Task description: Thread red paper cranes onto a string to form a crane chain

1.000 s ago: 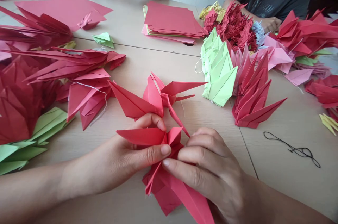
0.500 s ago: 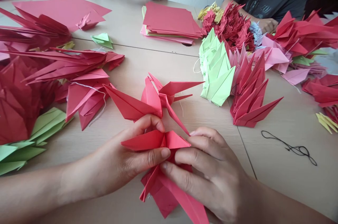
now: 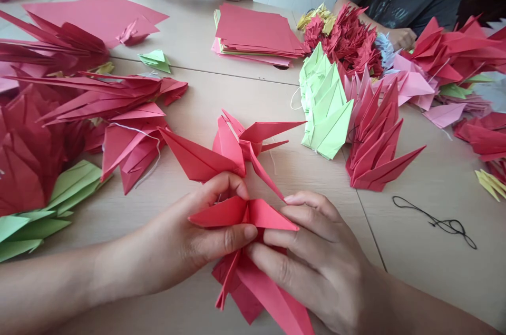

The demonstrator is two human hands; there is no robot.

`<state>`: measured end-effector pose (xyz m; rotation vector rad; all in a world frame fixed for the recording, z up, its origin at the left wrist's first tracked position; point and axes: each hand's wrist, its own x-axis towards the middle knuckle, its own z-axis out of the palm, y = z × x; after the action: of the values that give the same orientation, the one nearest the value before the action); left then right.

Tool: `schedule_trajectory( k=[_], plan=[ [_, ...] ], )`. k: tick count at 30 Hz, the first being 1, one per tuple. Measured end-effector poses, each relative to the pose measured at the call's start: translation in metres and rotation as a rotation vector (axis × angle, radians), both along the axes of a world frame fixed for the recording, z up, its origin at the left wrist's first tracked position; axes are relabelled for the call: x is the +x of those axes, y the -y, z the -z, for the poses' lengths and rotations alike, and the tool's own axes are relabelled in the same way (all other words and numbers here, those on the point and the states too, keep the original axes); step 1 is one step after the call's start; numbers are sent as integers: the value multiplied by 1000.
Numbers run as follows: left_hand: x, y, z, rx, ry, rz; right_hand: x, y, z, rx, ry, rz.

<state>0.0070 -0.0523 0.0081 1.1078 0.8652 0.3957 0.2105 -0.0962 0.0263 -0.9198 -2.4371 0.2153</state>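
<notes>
Between my hands are folded red paper cranes on a string. My left hand (image 3: 213,224) pinches the middle red paper crane (image 3: 272,214) with thumb and forefinger, its two wings spread to either side. From the right, my right hand (image 3: 316,250) curls its fingers around the same crane and over the lower red paper crane (image 3: 272,293); the fingertips are partly hidden. Just beyond my fingers, another red paper crane (image 3: 231,148) rests on the table with wings out. A thin white thread shows beside it.
Red folded cranes (image 3: 118,95) and green ones (image 3: 71,187) pile up at left. A red paper stack (image 3: 255,32) lies at the back. At right stand green cranes (image 3: 326,106), red cranes (image 3: 379,150) and a black cord (image 3: 443,222). Two people sit across the table.
The middle crane's wings have shifted slightly to the right, the right one reaching farther over my fingers. Across the table, a person's hands have moved lower with green paper.
</notes>
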Motion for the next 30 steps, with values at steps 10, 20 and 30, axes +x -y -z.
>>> schedule_trajectory(
  k=[10,20,30],
  plan=[
    [-1,0,-3,49,-37,11,-1,-1,5,19,-17,-26],
    [-1,-6,-8,37,-20,29,3,0,14,58,-114,-37],
    [-6,-8,-7,11,-27,7,8,-2,8,-46,-61,-12]
  ],
)
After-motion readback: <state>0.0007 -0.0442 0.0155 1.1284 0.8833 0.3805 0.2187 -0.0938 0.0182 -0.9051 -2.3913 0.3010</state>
